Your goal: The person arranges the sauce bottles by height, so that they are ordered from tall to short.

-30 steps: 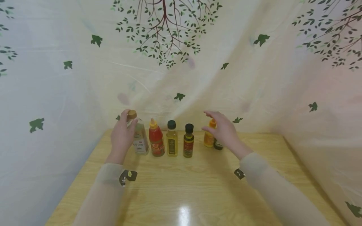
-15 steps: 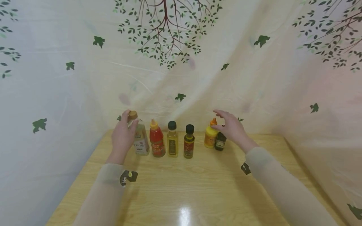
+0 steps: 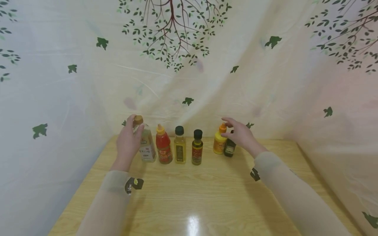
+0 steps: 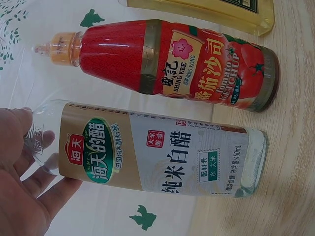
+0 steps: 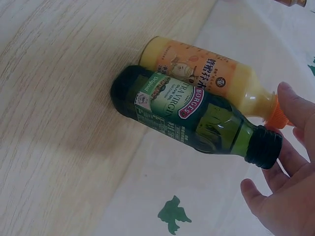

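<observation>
My left hand (image 3: pixel 129 141) grips the neck of a clear vinegar bottle (image 4: pixel 162 150), which stands upright at the left end of a row. A red ketchup bottle (image 4: pixel 172 64) with a yellow nozzle cap stands beside it. My right hand (image 3: pixel 240 134) hovers loosely at the orange cap of a yellow squeeze bottle (image 3: pixel 219 143), thumb and fingers spread to either side. In the right wrist view the thumb lies by that cap; firm contact cannot be told. A dark green olive oil bottle (image 5: pixel 172 108) stands right beside the yellow bottle, partly below the hand.
Between the hands stand a square bottle of golden oil (image 3: pixel 180 147) with a dark green cap and a small dark-capped bottle (image 3: pixel 197 149) with a red label. All are on a wooden table (image 3: pixel 177 193). A pale leaf-printed curtain (image 3: pixel 189 85) hangs close behind.
My right hand moved right, off the front of the yellow bottle, then slightly back left toward its cap. The olive oil bottle shows more now. The left hand stays on the vinegar bottle.
</observation>
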The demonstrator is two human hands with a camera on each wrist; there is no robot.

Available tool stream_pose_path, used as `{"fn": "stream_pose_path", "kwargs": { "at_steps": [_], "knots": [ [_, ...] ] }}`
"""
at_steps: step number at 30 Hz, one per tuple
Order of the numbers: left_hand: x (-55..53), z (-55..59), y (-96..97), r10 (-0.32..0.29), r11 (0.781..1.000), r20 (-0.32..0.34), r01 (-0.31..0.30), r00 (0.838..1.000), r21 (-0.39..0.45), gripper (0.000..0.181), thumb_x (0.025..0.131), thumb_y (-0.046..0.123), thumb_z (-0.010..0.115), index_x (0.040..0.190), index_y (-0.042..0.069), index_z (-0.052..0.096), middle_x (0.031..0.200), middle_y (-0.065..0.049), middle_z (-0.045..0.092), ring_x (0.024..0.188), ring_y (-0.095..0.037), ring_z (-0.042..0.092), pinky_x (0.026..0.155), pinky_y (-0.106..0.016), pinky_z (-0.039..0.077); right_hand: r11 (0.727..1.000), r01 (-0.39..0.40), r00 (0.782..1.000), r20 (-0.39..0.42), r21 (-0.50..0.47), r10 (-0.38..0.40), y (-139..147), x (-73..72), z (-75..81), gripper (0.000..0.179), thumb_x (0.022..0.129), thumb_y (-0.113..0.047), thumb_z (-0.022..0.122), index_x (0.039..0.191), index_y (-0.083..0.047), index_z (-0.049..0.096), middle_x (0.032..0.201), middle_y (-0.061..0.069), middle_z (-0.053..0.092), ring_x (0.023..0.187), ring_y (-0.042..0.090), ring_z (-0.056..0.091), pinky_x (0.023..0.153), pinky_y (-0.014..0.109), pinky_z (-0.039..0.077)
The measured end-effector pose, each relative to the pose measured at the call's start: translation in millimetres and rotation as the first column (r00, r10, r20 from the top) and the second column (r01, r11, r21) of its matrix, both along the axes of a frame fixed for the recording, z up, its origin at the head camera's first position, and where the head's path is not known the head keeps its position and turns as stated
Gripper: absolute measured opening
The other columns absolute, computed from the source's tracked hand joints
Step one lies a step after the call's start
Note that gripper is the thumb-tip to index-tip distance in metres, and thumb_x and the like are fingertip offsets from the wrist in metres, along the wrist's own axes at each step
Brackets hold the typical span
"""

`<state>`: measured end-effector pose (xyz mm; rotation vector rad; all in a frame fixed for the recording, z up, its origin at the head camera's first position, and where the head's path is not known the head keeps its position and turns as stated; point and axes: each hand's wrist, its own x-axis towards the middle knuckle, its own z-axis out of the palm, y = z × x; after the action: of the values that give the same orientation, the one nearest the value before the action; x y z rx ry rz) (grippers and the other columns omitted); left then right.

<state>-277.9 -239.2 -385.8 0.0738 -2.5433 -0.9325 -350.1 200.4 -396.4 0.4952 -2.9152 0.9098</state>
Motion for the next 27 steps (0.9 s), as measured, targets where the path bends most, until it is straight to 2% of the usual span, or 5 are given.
{"fn": "stream_pose_path", "kwargs": {
  "at_steps": [7, 14, 21, 27],
  "knots": [
    [-4.0, -1.5, 0.0, -0.003, 1.000, -0.010, 0.003, 1.000, -0.005, 0.062, 0.119, 0.038, 0.052, 0.171, 0.013, 0.031, 0.158, -0.026, 0.058, 0.130, -0.055, 0.062, 0.101, -0.071, 0.053, 1.000, 0.006, 1.000, -0.006, 0.023, -0.006, 0.5, -2.4, -3.1, 0.076, 0.105, -0.023, 0.080, 0.170, -0.017, 0.041, 0.154, 0.025, 0.060, 0.137, 0.047, 0.060, 0.113, 0.069, 0.046],
    [-4.8, -2.1, -0.8, 0.005, 1.000, -0.013, -0.005, 1.000, -0.008, 0.061, 0.119, 0.037, 0.053, 0.171, 0.013, 0.032, 0.157, -0.025, 0.058, 0.128, -0.054, 0.063, 0.099, -0.070, 0.054, 0.999, 0.007, 1.000, -0.020, 0.034, -0.006, -1.0, -2.6, -4.3, 0.072, 0.106, -0.021, 0.079, 0.169, -0.015, 0.043, 0.149, 0.026, 0.063, 0.132, 0.048, 0.063, 0.108, 0.068, 0.050],
    [0.2, -5.2, -2.6, 0.002, 1.000, 0.003, -0.002, 1.000, 0.002, 0.062, 0.119, 0.037, 0.052, 0.172, 0.011, 0.031, 0.157, -0.027, 0.058, 0.131, -0.054, 0.062, 0.102, -0.070, 0.052, 1.000, -0.008, 1.000, -0.025, 0.029, 0.009, -5.1, -0.3, -11.6, 0.068, 0.107, -0.019, 0.077, 0.167, -0.014, 0.046, 0.143, 0.026, 0.067, 0.127, 0.046, 0.066, 0.107, 0.066, 0.052],
    [-0.3, -3.7, -2.9, -0.001, 1.000, -0.016, 0.001, 1.000, -0.001, 0.062, 0.119, 0.036, 0.053, 0.172, 0.011, 0.031, 0.157, -0.027, 0.059, 0.134, -0.053, 0.061, 0.104, -0.071, 0.052, 1.000, 0.006, 0.996, -0.088, 0.026, -0.003, -5.4, -6.5, -15.8, 0.065, 0.105, -0.018, 0.079, 0.163, -0.014, 0.051, 0.137, 0.023, 0.071, 0.121, 0.041, 0.069, 0.102, 0.062, 0.055]
  ]
}}
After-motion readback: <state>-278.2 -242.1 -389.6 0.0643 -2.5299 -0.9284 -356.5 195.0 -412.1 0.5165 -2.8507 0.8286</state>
